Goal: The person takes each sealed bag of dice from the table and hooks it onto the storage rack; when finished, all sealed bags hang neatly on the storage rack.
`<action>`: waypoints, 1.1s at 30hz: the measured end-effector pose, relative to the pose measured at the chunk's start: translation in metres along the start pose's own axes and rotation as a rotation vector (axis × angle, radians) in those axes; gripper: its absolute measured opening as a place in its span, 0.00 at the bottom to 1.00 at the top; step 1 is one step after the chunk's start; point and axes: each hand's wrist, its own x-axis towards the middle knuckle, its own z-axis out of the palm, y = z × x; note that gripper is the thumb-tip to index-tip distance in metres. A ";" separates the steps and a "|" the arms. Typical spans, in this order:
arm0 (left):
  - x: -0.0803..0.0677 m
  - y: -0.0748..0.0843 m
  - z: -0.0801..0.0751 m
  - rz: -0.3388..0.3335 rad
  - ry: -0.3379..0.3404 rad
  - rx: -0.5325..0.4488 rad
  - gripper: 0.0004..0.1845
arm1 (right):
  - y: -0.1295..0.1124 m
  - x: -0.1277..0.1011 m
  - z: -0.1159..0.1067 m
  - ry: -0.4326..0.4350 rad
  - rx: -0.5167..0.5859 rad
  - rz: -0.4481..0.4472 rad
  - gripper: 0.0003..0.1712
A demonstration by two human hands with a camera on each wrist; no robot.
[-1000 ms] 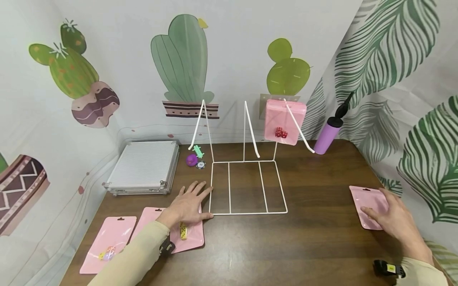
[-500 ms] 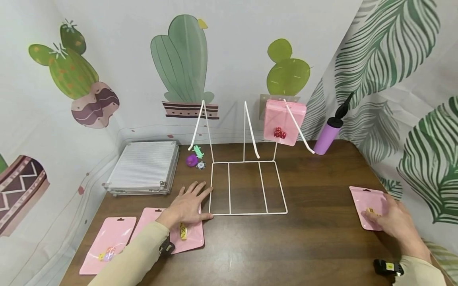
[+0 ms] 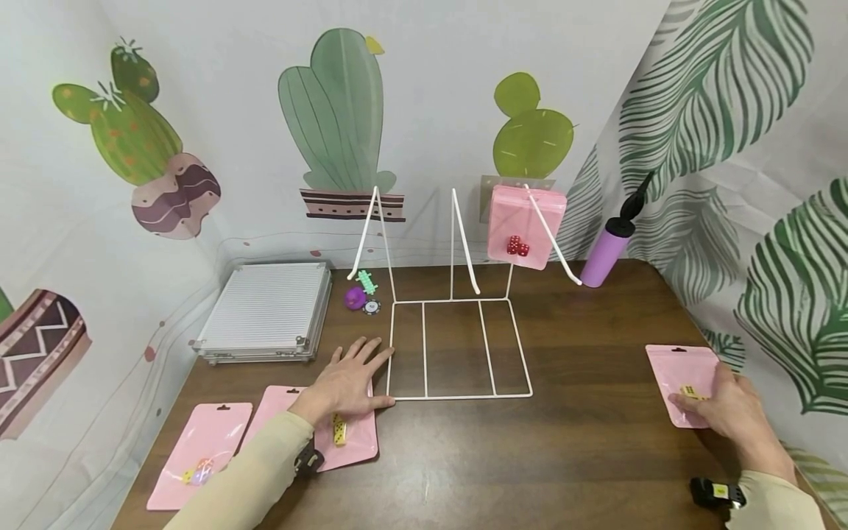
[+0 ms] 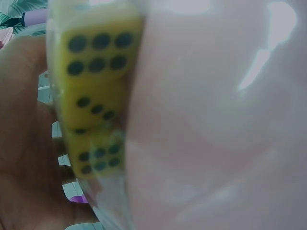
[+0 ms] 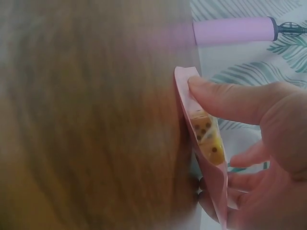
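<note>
At the table's right edge my right hand grips a pink zip bag. In the right wrist view the thumb lies on the front of the bag, with fingertips behind it. Yellow dice show through its clear front. My left hand has its fingers spread at the left side of the white wire rack. Partly under that hand lies another pink zip bag with yellow dice. In the left wrist view this bag and its dice fill most of the picture.
Two more pink bags, one with colored dice, the other partly covered, lie at left. A bag with red dice hangs on the rack's right hook. A silver case, small trinkets and a purple pump stand behind.
My right hand's fingers have shifted slightly down the right-hand bag, uncovering its yellow dice. The left hand has stayed still.
</note>
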 end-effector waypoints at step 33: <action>0.000 0.000 0.000 -0.005 -0.003 -0.012 0.52 | -0.009 -0.004 0.002 0.080 0.070 0.040 0.70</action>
